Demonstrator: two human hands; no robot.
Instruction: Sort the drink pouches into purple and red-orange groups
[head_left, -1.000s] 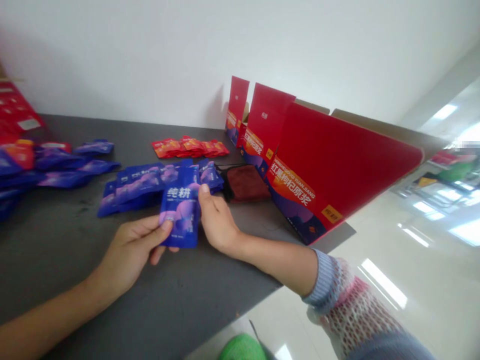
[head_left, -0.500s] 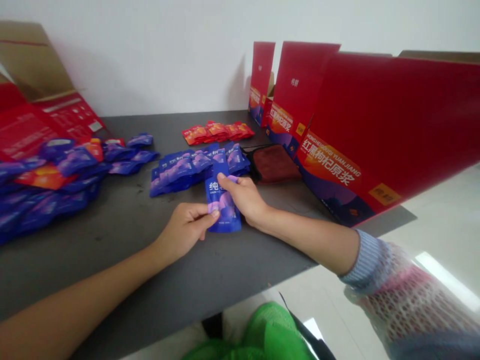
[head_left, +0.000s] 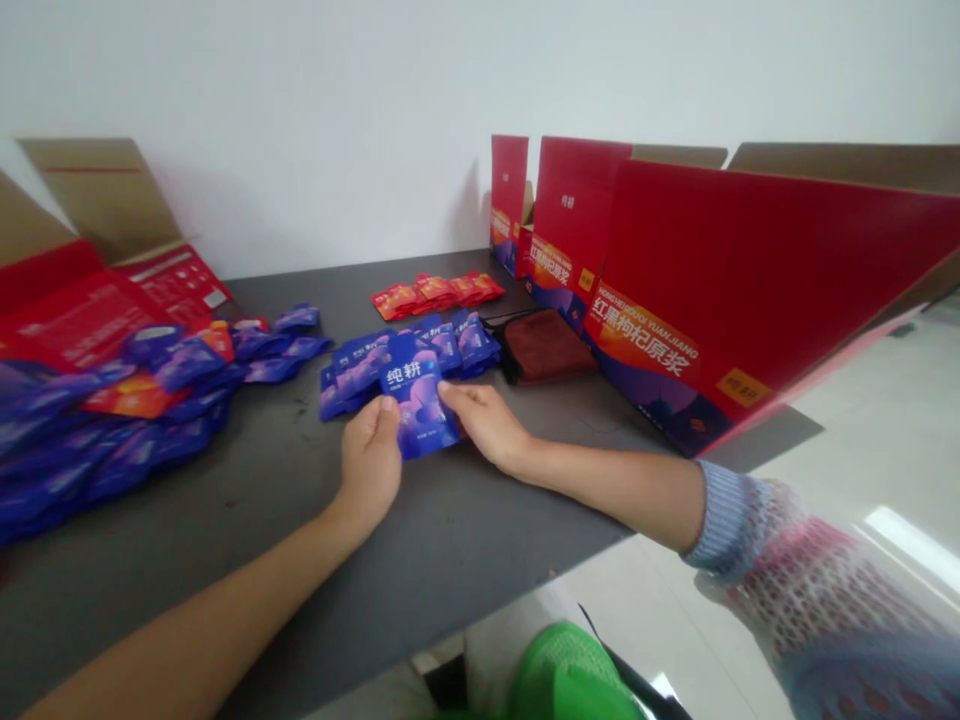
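Note:
A blue pouch [head_left: 417, 400] with purple berries and white lettering is held up between both hands, above the dark table. My left hand [head_left: 373, 450] grips its left edge, thumb on the printed face. From the other side, my right hand [head_left: 489, 424] pinches the right edge; its fingers behind the pouch are hidden. Just past the held pouch lies a row of overlapping blue pouches [head_left: 472, 340]. Behind that row sit several red pouches [head_left: 435, 291].
Blue pouches mixed with a few orange-red ones form a heap [head_left: 112, 440] at the left, by an open red carton [head_left: 67, 310]. Tall red boxes [head_left: 720, 290] line the right side of the grey table [head_left: 315, 580]. A dark red cloth bag [head_left: 544, 345] lies beside them.
The held pouch has tilted and shifted slightly left. My left hand has moved from its lower corner to a fuller grip on the left edge; my right hand has slid toward the right edge.

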